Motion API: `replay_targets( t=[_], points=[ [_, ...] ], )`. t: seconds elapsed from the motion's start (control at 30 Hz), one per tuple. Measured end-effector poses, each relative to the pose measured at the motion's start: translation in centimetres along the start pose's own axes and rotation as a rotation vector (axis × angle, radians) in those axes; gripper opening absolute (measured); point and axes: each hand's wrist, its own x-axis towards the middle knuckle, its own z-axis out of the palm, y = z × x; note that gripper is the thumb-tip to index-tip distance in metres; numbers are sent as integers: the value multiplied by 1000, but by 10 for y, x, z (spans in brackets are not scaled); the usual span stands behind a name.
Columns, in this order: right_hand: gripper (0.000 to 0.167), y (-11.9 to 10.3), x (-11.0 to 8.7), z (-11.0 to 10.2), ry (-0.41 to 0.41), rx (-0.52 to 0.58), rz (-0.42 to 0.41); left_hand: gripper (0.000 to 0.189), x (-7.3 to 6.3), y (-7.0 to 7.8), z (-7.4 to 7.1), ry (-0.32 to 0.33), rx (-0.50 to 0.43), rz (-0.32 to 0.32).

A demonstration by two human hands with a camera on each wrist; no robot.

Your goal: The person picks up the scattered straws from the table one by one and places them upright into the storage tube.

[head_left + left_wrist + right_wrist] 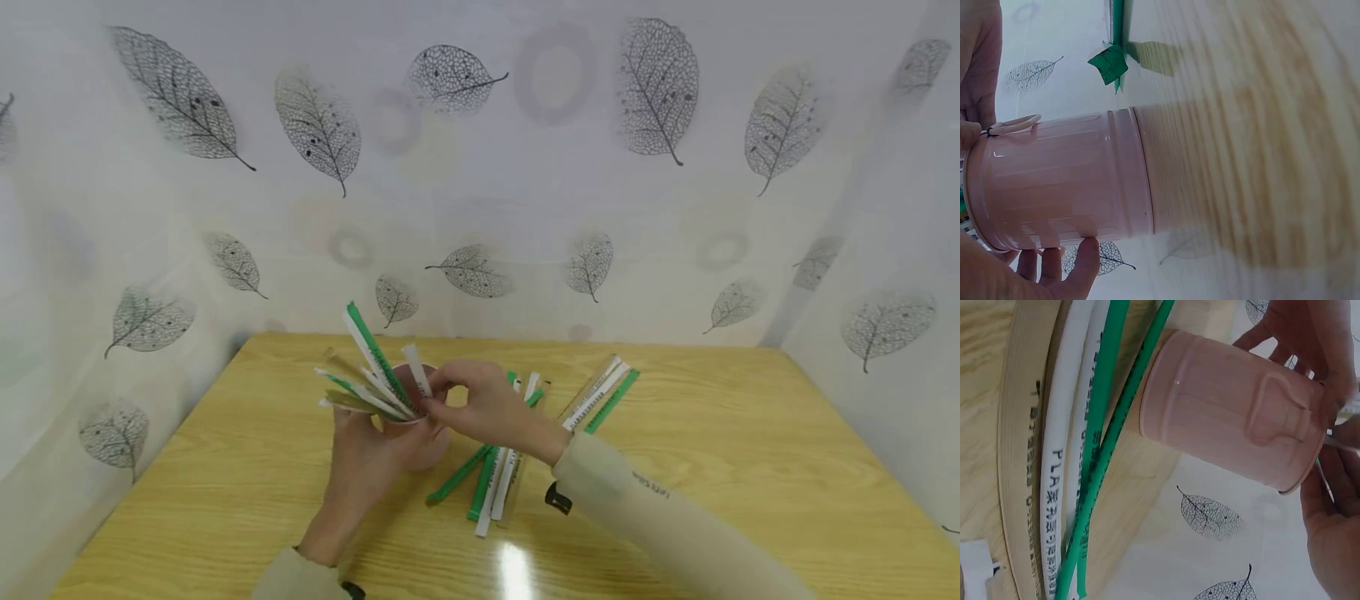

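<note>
A small pink bucket (429, 451) stands on the table, its looped side handle (1280, 411) visible in the right wrist view. My left hand (365, 461) grips the bucket around its side near the rim, as the left wrist view also shows. Several wrapped straws in green, white and brown lean out of its mouth, among them a green straw (375, 346). Between thumb and fingers my right hand (487, 408) pinches a white wrapped straw (415, 367) at the rim. The straw's lower end is hidden in the bucket.
Right of the bucket lies a loose pile of green, white and brown wrapped straws (491, 483), partly under my right forearm. Farther right is another small group of straws (600, 396). A leaf-printed sheet (480, 192) rises behind the wooden table (750, 467).
</note>
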Motion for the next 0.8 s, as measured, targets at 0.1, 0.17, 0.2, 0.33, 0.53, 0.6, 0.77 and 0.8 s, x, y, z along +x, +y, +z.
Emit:
replay_targets(
  t=[0.1,0.17,0.2,0.33,0.53,0.6,0.77,0.8],
  points=[
    [9,3,-1,-4,-5,1,-31,55,0,0,0,4,-8,7],
    [11,4,-2,-8,-4,10,-49,54,1,1,0,7,-22,7],
    [13,5,-3,-10,0,8,-60,55,2,1,1,8,-31,0],
    [15,7,-9,-22,15,-33,-85,65,2,2,2,19,-74,-48],
    [14,15,-26,-40,-5,-50,6,77,2,1,5,40,-65,-107],
    [13,18,-31,-45,-43,-51,61,78,2,1,5,40,-59,-110],
    [13,23,-40,-58,-202,-107,228,79,1,1,4,27,-18,-132],
    [13,24,-41,-59,-235,-128,240,79,1,2,4,24,-11,-137]
  ],
)
